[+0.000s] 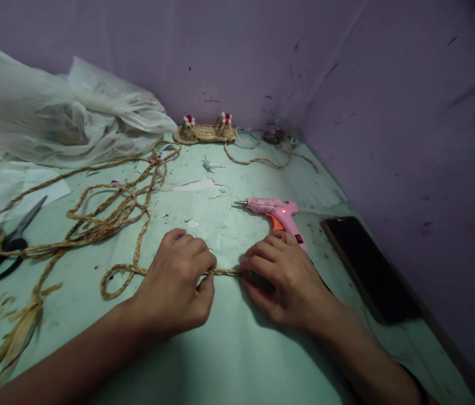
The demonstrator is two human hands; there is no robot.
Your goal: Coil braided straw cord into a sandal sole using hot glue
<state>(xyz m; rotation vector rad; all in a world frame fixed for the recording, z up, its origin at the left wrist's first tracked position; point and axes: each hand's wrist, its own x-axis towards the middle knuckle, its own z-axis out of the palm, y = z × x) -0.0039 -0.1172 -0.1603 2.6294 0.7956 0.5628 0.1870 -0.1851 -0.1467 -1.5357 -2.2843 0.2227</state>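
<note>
A braided tan rope (225, 272) stretches in a short straight span between my two hands. My left hand (178, 275) is closed on it, thumb against the fingers. On the other side, my right hand (281, 275) pinches the rope with curled fingers; the tip of the rope there is hidden. From my left hand the rope runs left into a small loop and on to a loose tangle, ending in frayed flat strands (22, 332) at the lower left. Just beyond my right hand lies a pink glue gun (273, 207) with a red light lit.
Black-handled scissors (13, 244) lie at the left under a rope loop. A dark phone (372, 270) rests at the right. Plastic bags (94, 112) fill the back left. Against the wall stands a woven piece (206, 134) with red-and-white bead flowers. Paper scraps (199, 184) lie mid-table.
</note>
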